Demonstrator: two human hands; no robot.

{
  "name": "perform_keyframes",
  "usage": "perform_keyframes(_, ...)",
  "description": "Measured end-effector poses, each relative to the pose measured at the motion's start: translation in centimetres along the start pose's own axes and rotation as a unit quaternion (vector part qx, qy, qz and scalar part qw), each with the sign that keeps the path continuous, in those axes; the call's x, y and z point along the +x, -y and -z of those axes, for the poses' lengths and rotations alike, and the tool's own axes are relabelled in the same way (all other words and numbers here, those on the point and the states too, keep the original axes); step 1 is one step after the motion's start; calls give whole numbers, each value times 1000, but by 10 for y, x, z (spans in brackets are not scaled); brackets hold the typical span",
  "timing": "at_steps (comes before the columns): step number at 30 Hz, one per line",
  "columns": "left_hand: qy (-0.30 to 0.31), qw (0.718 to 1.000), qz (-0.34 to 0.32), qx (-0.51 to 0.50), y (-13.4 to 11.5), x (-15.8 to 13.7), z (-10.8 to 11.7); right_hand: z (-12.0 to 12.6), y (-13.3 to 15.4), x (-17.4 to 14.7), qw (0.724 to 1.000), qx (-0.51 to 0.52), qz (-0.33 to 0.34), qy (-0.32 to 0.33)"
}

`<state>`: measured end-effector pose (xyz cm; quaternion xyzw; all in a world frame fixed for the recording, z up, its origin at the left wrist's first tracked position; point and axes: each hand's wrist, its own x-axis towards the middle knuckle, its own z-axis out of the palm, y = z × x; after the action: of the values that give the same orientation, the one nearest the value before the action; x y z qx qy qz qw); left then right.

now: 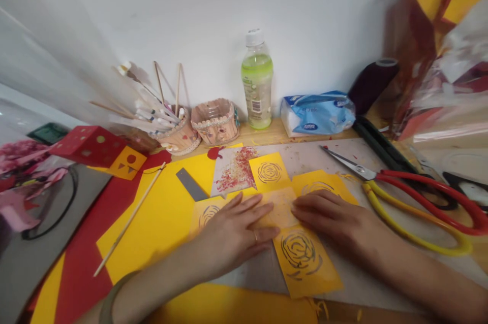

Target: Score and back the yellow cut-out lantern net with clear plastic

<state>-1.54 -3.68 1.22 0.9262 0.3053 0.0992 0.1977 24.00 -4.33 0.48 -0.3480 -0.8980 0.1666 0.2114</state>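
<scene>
My left hand [244, 232] lies flat with its fingers spread over a pale translucent sheet [282, 202] and yellow paper. My right hand [331, 217] has its fingers pressed together on the right edge of that sheet; its thumb is hidden. Around the hands are yellow paper pieces with rose-like line cut-outs: one upper piece [269, 171] behind the sheet, one lower piece [305, 268] in front, and one right piece [343, 189] partly under my right hand. Another rose pattern [209, 216] shows left of my left hand.
Large scissors [392, 176] lie open-handled at right. A grey metal strip [191, 184] and a thin wooden stick [131, 217] rest on yellow sheets at left. Behind stand a drink bottle [257, 83], a tissue pack [318, 113], a pen basket [177, 136] and a red box [89, 149].
</scene>
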Motion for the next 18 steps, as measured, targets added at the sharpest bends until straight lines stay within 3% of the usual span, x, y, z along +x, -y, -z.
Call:
perform_keyframes(9,11,1000,-13,15,1,-1,1,-1,-6,-3,1000,19,-5,21)
perform_keyframes(18,-17,999,-30,28,4,-4,-6,-5,-11,-6,1000,24,-3,16)
